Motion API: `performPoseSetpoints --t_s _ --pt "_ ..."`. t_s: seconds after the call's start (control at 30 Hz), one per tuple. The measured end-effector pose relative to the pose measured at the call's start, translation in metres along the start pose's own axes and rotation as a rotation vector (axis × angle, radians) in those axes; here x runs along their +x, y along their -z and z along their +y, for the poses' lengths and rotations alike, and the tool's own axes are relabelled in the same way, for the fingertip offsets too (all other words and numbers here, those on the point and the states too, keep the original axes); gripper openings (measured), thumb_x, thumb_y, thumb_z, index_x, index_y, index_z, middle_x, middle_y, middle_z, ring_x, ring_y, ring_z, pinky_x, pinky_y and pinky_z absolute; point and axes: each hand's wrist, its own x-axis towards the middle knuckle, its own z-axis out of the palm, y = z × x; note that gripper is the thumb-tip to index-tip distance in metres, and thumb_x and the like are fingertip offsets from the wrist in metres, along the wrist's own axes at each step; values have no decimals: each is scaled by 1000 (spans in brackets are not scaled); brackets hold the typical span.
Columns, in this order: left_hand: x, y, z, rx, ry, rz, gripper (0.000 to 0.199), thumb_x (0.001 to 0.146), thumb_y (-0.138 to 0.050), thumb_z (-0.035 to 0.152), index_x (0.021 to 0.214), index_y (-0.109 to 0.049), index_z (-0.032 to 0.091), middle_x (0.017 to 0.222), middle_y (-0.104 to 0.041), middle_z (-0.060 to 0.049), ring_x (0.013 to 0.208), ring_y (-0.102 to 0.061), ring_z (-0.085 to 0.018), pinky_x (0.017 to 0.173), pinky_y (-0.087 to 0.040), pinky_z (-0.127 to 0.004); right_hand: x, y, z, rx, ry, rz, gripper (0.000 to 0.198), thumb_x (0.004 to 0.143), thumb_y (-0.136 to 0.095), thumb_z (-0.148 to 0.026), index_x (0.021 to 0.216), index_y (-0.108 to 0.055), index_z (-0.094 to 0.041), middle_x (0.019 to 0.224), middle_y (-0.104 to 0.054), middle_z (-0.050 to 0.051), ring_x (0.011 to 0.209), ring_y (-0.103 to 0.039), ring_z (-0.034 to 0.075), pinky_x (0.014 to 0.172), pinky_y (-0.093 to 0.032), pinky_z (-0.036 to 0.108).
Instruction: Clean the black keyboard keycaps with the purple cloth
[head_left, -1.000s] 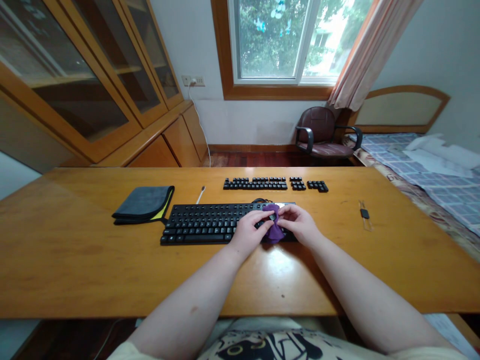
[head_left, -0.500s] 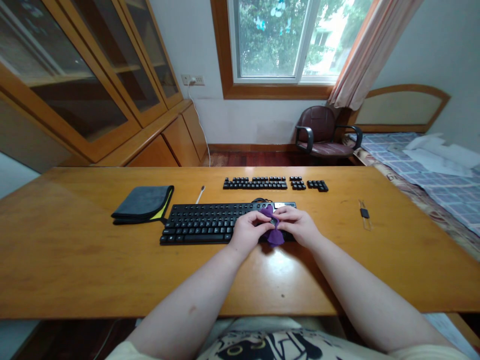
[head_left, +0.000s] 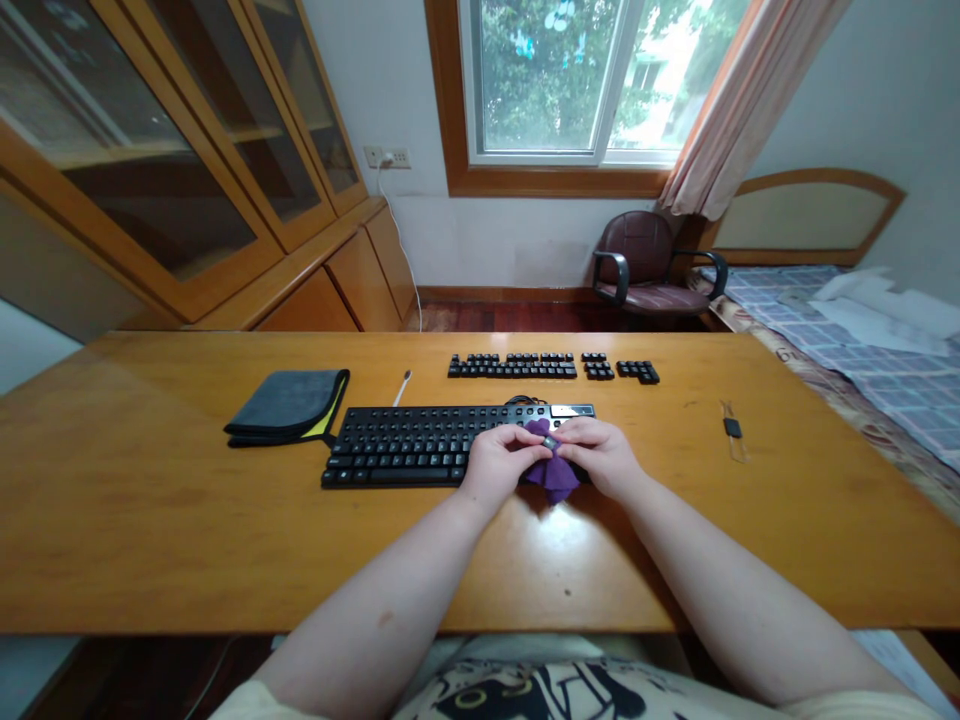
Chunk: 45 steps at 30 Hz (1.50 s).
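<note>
A crumpled purple cloth (head_left: 553, 480) is pinched between my two hands above the right part of a black keyboard (head_left: 401, 445). My left hand (head_left: 493, 462) grips it from the left, thumb and fingers closed. From the right, my right hand (head_left: 604, 458) closes its fingertips on the same cloth. A small dark piece, apparently a keycap (head_left: 550, 442), shows between the fingertips against the cloth. Part of the keyboard's right side is covered by my hands and the cloth.
Behind the keyboard lie rows of loose black keycaps (head_left: 512, 369). A toothbrush (head_left: 403, 386) and a folded grey cloth (head_left: 287, 403) lie to the left. On the right is a wire keycap puller (head_left: 732, 428). Everything rests on a wooden desk (head_left: 187, 540).
The purple cloth has shifted between my fingers, with its lower part hanging wider and slightly lower. More of the small dark piece shows. Both hands stay nearly in place.
</note>
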Motion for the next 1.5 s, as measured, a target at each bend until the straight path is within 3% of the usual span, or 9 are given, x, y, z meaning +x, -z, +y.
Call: performPoseSetpoints --t_s 0.4,0.57,0.67,0.83,1.0,1.13,1.33,1.5 --pt "1 -3 -6 75 -83 -10 16 66 -71 24 79 -67 16 81 -69 -5 77 -65 -17 75 -52 -31 0 6 0 -165 6 8 10 72 -67 -31 73 -70 -22 71 -66 4 64 -60 17 59 -48 30" --pt "2 -3 -5 37 -138 -83 22 63 -72 20 81 -60 16 79 -65 -2 78 -63 -15 77 -51 -29 -1 5 -5 -233 41 -11 10 75 -65 -30 76 -69 -21 77 -66 5 73 -60 19 66 -48 32" --pt "3 -2 -5 28 -129 -76 23 63 -73 19 81 -59 16 79 -64 -1 77 -62 -15 77 -51 -30 0 4 -5 -174 7 -25 12 74 -65 -32 78 -69 -21 79 -66 5 73 -60 18 67 -49 32" --pt "5 3 -4 80 -168 -67 20 72 -66 21 91 -65 18 91 -66 -6 86 -63 -17 83 -50 -33 2 4 -2 5 -107 44 17 71 -67 -36 79 -68 -20 75 -63 2 54 -55 12 54 -49 29" --pt "3 2 -1 104 -192 -113 25 75 -62 19 100 -65 20 103 -65 -7 95 -61 -18 90 -47 -35 2 4 0 -23 -90 2 15 70 -68 -33 78 -69 -20 76 -64 3 64 -58 15 61 -49 30" --pt "3 -1 -3 36 -169 -90 30 68 -68 14 96 -62 17 94 -66 -5 87 -63 -16 85 -49 -33 2 4 -2 -63 -68 9 13 69 -70 -31 78 -69 -21 78 -65 4 73 -60 17 68 -49 32" --pt "3 1 -3 44 -179 -65 18 69 -67 17 87 -64 17 90 -66 -6 87 -62 -17 84 -50 -34 3 5 -5 39 -117 -19 16 67 -71 -35 76 -71 -21 76 -65 3 58 -57 13 57 -50 29" --pt "3 0 -2 -19 -140 -80 17 72 -64 19 89 -67 18 95 -68 -6 89 -63 -18 86 -49 -34 5 7 -3 -10 -53 -1 17 68 -72 -32 84 -73 -26 84 -68 4 82 -62 19 77 -50 35"
